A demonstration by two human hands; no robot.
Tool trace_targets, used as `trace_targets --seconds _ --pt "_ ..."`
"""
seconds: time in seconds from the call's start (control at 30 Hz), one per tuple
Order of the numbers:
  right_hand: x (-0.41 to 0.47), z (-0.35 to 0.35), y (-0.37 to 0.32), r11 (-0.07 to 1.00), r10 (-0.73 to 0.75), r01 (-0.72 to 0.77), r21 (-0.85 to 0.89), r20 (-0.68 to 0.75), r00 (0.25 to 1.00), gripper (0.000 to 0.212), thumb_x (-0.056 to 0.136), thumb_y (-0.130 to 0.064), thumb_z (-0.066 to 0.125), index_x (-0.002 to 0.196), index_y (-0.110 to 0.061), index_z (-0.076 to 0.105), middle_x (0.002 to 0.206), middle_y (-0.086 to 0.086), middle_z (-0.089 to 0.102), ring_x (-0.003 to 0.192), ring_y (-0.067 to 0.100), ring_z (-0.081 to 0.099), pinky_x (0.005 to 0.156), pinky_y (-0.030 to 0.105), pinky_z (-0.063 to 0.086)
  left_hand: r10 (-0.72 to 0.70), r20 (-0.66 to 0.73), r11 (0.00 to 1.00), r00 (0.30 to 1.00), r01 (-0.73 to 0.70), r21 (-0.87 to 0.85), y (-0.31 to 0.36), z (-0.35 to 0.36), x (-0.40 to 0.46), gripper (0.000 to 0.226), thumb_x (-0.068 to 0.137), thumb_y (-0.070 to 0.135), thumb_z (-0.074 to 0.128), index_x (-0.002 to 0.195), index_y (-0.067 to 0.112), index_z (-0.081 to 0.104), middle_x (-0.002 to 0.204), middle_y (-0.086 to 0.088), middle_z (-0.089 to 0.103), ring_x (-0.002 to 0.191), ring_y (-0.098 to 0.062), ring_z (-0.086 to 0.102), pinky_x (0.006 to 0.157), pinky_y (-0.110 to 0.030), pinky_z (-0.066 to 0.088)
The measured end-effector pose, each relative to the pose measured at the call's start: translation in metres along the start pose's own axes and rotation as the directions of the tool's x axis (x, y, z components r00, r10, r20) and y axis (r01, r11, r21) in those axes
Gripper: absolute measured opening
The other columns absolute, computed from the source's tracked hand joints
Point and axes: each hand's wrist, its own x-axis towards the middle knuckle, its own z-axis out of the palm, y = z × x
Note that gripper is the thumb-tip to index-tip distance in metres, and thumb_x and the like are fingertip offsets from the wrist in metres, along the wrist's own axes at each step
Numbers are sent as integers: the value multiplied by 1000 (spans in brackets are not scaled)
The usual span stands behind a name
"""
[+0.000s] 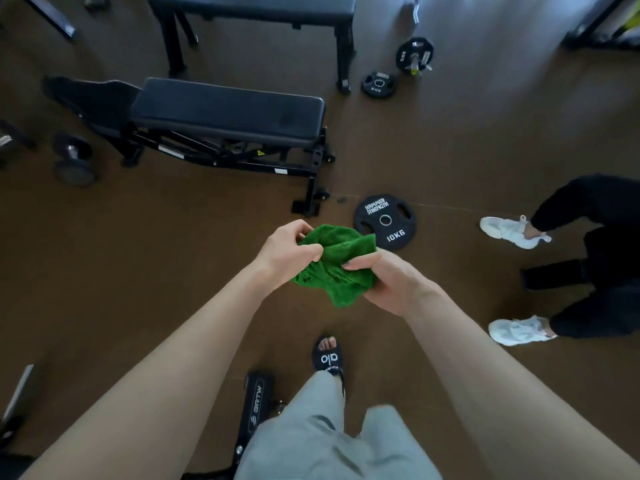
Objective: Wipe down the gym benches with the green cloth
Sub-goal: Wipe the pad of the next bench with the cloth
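Green and fluffy, the green cloth (334, 268) is bunched up in the air between both hands, well above the brown floor (467, 150). The left hand (289, 252) pinches its top edge between thumb and curled fingers. The right hand (388, 280) grips its lower side, fingers curled under it, so most of those fingers are hidden by the cloth. Past the hands stands a black adjustable bench (228, 114) with a flat pad, and its far left end is dark and hard to make out. Behind it is a flat bench (252, 5), cut off at the top. A weight plate (385, 221) marked 10KG lies flat on the floor, just beside the near bench's foot. A dumbbell (73, 158) on the left looks blurry. On the right, another person's white sneakers (512, 230) and dark trousers show, and the rest of that person is cut off.
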Motion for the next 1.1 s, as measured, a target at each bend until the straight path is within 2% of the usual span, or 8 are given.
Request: trace_targets --seconds 0.13,0.27,0.47,0.77,0.83,0.9,1.0,1.1 --pt "54 1 -74 1000 23 -23 -5 8 1000 52 90 11 54 137 -10 61 129 14 72 121 33 68 109 49 49 -34 -47 999 998 32 -32 37 -24 67 16 84 15 65 98 23 65 101 -5 70 89 -22 67 80 -42 57" --pt "105 -1 -144 996 91 -92 18 13 996 48 92 7 55 137 -7 61 129 16 71 121 34 68 112 51 46 -62 -89 998 994 60 -23 65 -55 135 18 90 23 68 107 27 64 106 4 68 97 -15 66 79 -33 54" --pt "208 -15 -234 982 182 -174 69 -136 974 39 95 4 58 132 -6 64 118 15 76 107 30 74 86 43 57 -164 -218 986 962 149 -80 80 -89 234 21 96 29 66 116 29 61 110 9 67 99 -9 64 71 -27 47" --pt "342 -8 -323 988 139 -113 101 -309 941 31 99 2 55 127 -11 63 120 18 71 104 34 71 74 45 57 -250 -221 968 943 236 -86 82 -135 355 19 102 26 59 122 26 59 113 7 64 92 -5 61 61 -15 45" --pt "378 -3 -337 991 125 -100 91 -342 931 30 101 0 55 128 -13 62 120 17 71 104 34 71 74 45 57 -239 -220 971 946 229 -68 75 -150 390 20 103 26 59 123 26 58 114 7 65 99 -7 61 64 -16 44" --pt "415 3 -348 996 83 -63 65 -379 922 32 102 -1 55 131 -13 61 120 16 70 104 33 71 76 45 58 -218 -216 976 952 214 -42 65 -164 428 21 104 26 57 125 25 57 117 5 64 103 -10 61 67 -16 43" --pt "479 12 -360 998 -68 60 -32 -454 888 31 100 -2 57 127 -16 64 122 15 71 107 33 70 91 51 58 -185 -228 982 956 188 -9 43 -186 488 22 104 26 56 126 25 58 119 4 64 102 -12 62 66 -17 45" --pt "542 18 -369 936 -315 177 -305 -496 809 27 99 -11 60 120 -26 66 120 4 72 109 25 69 100 48 56 -143 -268 986 953 159 39 17 -200 542 15 104 27 58 117 23 60 113 4 65 101 -13 62 75 -23 47"
